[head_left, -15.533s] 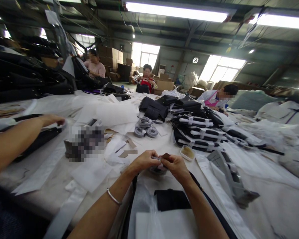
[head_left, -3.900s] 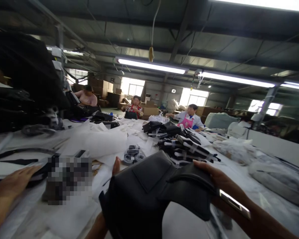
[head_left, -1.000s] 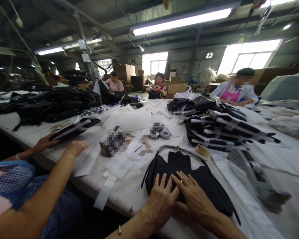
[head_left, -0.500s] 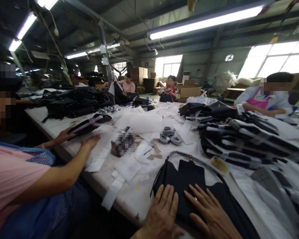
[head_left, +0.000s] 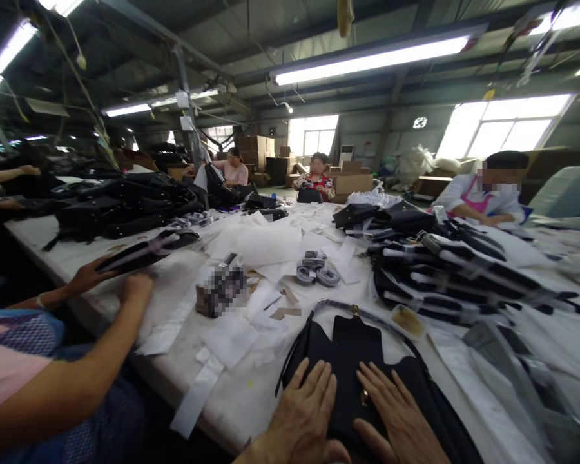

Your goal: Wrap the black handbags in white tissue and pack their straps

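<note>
A black handbag (head_left: pixel 357 345) lies flat on the table in front of me, its shoulder strap (head_left: pixel 406 338) looped round the far side. My left hand (head_left: pixel 303 406) rests palm down on the bag's left part, fingers stretched out. On the right part lies my right hand (head_left: pixel 399 412), also flat with its fingers spread. Close to the right fingers a small gold clasp (head_left: pixel 364 397) shows on the bag's front. Gold hardware (head_left: pixel 356 310) sits at the tip of the bag's upright tab. My palms hide the lower part of the bag.
Wrapped black bags (head_left: pixel 444 277) are piled at the right, beside a shallow dish (head_left: pixel 408 320). Coiled straps (head_left: pixel 318 274) and white paper (head_left: pixel 256 241) lie mid-table. At the left, a co-worker's arm (head_left: pixel 96 361) reaches over the table by another black bag (head_left: pixel 147 250). More people sit beyond.
My view has turned slightly right. The gold clasp by my right hand has come into sight. Both my hands stay on the handbag. The co-worker's flat hand has closed and lifted.
</note>
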Demonstrator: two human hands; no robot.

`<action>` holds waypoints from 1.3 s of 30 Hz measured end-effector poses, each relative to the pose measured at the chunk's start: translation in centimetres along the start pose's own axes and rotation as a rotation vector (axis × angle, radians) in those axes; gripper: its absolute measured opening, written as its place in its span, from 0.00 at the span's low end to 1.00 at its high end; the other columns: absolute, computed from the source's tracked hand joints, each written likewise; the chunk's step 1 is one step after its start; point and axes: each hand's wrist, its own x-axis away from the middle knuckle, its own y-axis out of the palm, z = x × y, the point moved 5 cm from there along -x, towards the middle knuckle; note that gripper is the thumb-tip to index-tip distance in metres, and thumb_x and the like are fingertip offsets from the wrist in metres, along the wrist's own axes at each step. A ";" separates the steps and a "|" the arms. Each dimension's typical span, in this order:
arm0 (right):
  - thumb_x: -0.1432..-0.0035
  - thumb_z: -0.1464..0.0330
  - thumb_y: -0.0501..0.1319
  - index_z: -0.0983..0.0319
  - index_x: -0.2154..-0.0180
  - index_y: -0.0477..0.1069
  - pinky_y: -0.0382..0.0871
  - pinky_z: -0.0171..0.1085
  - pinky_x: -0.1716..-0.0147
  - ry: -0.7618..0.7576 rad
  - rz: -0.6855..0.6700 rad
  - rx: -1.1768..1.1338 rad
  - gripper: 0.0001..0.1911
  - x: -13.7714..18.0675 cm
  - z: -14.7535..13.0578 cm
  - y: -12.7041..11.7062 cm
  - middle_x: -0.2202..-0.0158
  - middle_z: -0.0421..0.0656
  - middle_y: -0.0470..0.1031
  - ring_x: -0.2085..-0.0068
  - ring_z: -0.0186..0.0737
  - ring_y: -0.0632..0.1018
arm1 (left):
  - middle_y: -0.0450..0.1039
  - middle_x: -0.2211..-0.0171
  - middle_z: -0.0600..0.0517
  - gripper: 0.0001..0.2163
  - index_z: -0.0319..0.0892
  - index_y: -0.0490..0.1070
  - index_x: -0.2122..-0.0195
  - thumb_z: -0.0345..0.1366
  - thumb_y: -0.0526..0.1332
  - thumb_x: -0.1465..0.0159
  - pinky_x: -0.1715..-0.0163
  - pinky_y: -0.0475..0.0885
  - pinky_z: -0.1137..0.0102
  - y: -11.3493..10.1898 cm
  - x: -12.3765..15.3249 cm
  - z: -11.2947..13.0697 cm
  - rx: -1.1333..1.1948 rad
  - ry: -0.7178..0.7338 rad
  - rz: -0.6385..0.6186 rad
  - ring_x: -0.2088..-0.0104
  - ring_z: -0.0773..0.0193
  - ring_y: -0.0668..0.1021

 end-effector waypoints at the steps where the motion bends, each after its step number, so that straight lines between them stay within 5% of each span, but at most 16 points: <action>1: 0.37 0.52 0.58 0.58 0.36 0.62 0.64 0.51 0.42 0.018 -0.012 -0.013 0.32 -0.1 0.0 -0.1 0.38 0.47 0.67 0.40 0.52 0.71 | 0.69 0.41 0.40 0.37 0.32 0.65 0.40 0.62 0.47 0.34 0.37 0.60 0.56 -0.2 0.3 -0.4 -0.003 -0.013 0.019 0.38 0.50 0.67; 9: 0.37 0.50 0.57 0.57 0.36 0.61 0.64 0.53 0.41 0.081 -0.069 -0.049 0.33 -0.4 0.1 0.3 0.36 0.46 0.65 0.39 0.54 0.70 | 0.68 0.39 0.47 0.28 0.39 0.64 0.39 0.54 0.52 0.32 0.38 0.62 0.59 -0.3 -0.1 -2.8 0.075 -0.116 -0.033 0.39 0.56 0.69; 17: 0.36 0.48 0.54 0.58 0.36 0.61 0.61 0.58 0.40 0.172 -0.174 -0.114 0.34 -1.0 -0.2 -0.2 0.35 0.47 0.63 0.37 0.56 0.67 | 0.54 0.33 0.47 0.28 0.43 0.53 0.32 0.48 0.53 0.30 0.37 0.59 0.55 0.3 -1.5 -5.6 0.264 -0.213 -0.405 0.34 0.55 0.61; 23: 0.37 0.49 0.55 0.56 0.36 0.61 0.60 0.55 0.38 0.188 -0.147 -0.132 0.33 -0.8 -0.2 0.3 0.35 0.46 0.63 0.36 0.54 0.67 | 0.56 0.34 0.40 0.29 0.38 0.57 0.34 0.52 0.49 0.30 0.34 0.51 0.50 -0.5 -4.6 -3.4 0.389 -0.113 -0.494 0.33 0.51 0.58; 27: 0.38 0.50 0.57 0.55 0.36 0.61 0.63 0.53 0.40 0.117 -0.075 -0.098 0.33 -0.5 0.2 0.9 0.37 0.45 0.66 0.38 0.53 0.69 | 0.61 0.36 0.40 0.27 0.39 0.60 0.35 0.50 0.50 0.29 0.36 0.57 0.52 -0.6 -6.9 -2.4 0.532 0.011 -0.529 0.35 0.51 0.63; 33: 0.38 0.50 0.58 0.53 0.33 0.54 0.67 0.48 0.45 0.023 -0.018 -0.036 0.36 0.1 1.2 2.2 0.37 0.42 0.67 0.41 0.53 0.72 | 0.78 0.50 0.55 0.16 0.51 0.73 0.45 0.43 0.56 0.32 0.51 0.71 0.73 1.5 -10.9 -8.1 0.757 -0.093 -0.655 0.51 0.62 0.79; 39: 0.38 0.52 0.58 0.48 0.31 0.45 0.71 0.45 0.50 -0.051 -0.011 0.024 0.39 1.2 3.1 4.8 0.37 0.38 0.66 0.43 0.51 0.75 | 0.69 0.42 0.38 0.19 0.35 0.68 0.43 0.35 0.56 0.34 0.41 0.63 0.57 5.9 -10.2 -16.3 0.352 -0.508 -0.497 0.41 0.49 0.71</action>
